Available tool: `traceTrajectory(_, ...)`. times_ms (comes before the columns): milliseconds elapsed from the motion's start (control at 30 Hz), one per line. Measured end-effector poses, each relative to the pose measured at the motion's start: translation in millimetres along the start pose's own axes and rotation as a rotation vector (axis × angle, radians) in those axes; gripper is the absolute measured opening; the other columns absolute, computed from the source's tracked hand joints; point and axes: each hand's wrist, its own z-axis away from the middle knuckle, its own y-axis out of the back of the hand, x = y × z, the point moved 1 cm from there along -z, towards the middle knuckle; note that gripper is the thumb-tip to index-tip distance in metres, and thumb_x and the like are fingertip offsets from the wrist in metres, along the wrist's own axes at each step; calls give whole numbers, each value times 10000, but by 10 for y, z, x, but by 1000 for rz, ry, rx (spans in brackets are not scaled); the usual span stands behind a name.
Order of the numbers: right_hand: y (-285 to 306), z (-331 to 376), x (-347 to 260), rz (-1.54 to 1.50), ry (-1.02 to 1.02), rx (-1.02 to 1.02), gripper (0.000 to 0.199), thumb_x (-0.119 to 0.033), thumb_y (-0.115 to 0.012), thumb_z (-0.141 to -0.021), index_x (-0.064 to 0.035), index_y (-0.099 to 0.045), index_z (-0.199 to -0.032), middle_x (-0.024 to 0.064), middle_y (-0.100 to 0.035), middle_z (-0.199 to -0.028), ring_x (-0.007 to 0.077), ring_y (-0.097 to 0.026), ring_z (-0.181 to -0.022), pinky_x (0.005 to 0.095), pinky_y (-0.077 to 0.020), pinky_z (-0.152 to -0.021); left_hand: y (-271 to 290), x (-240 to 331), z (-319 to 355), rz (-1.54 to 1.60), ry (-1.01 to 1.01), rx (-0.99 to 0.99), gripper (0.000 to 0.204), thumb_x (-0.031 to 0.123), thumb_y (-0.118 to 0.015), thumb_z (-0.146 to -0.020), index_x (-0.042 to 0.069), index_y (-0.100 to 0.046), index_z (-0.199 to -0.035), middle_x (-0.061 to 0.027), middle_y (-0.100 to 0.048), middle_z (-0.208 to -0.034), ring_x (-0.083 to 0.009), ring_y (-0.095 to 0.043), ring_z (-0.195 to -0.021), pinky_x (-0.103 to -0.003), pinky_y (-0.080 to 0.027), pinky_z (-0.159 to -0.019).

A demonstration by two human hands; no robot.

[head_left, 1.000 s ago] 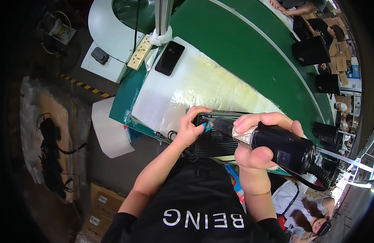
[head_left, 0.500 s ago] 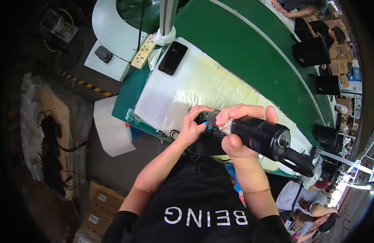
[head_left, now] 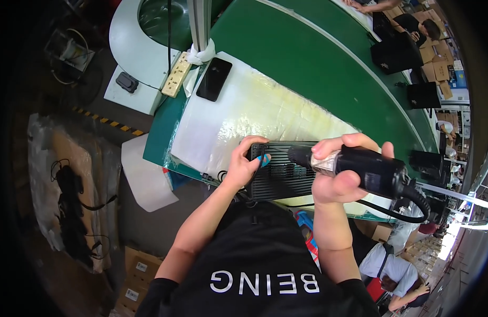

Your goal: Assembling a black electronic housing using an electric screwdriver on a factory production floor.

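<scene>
Here, two bare hands bring a corded electric screwdriver (head_left: 378,171) to a black slatted housing (head_left: 288,185) at the near edge of a plastic-covered white sheet (head_left: 254,100). With the housing as the clock's center, the left hand (head_left: 243,164) sits at nine o'clock, its fingers grasping the housing's end, a blue wrap (head_left: 263,160) around the thumb. The right hand (head_left: 328,190), at three o'clock, is clenched around the screwdriver's barrel, the tool's nose angled toward the slats; whether its tip touches them cannot be told. A black smartphone (head_left: 214,79) lies on the sheet near eleven o'clock, and a cream power strip (head_left: 176,75) between ten and eleven, beside a metal post (head_left: 200,24). Toward one o'clock stretches a green work surface (head_left: 318,68), with black boxy cabinets (head_left: 396,53) beyond it. Bundled black cables (head_left: 69,211) lie on a plastic-wrapped stack between eight and nine o'clock, above cardboard boxes (head_left: 135,280) at eight. Between four and five, a co-worker (head_left: 389,269) in a pale top leans forward.
</scene>
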Motion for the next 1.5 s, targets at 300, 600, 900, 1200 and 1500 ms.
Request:
traceTrajectory(300,18,36,62,-128,-316,-343,585,-326,-744,-825,-55,-444,-1247,142,-628,-963,183,-653,-746,290,-543,-645,-2,3,40,20,15,17,396,194,-700,-748,-4,-609,-1079,-89,-577,-1110,-188,-544,-1056,-297,-404,-935)
traceTrajectory(600,-287,169,53,-323,-175,-175,509,-130,-789,-730,-23,-536,-1159,145,-651,-970,230,-637,-804,323,-488,-790,709,-972,106,728,242,83,354,216,-533,-905,-18,-554,-1169,-86,-589,-1061,-185,-543,-1024,-300,-414,-944)
traceTrajectory(900,870,-28,-377,-87,30,161,669,-181,-777,-702,-9,-446,-1257,153,-562,-1120,247,-565,-907,338,-468,-785,689,-120,126,-353,11,-11,372,213,-526,-901,-27,-550,-1184,-97,-584,-1093,-206,-538,-1041,-321,-408,-969)
traceTrajectory(1200,2510,1122,-722,371,-424,639,620,-129,-714,-828,-41,-324,-1301,53,-498,-1042,89,-525,-822,267,-456,-708,-884,-508,-1184,-335,64,-326,416,147,-473,-856,-31,-534,-1227,-198,-554,-1249,-291,-548,-1134,-383,-423,-1021)
traceTrajectory(1500,3139,2096,-671,382,-959,795,486,-222,-633,-903,-3,-416,-1279,103,-597,-875,142,-581,-692,302,-495,-641,-1509,-851,-1692,-636,-193,-506,368,92,-462,-862,2,-569,-1202,-177,-589,-1224,-300,-552,-1136,-404,-409,-1032)
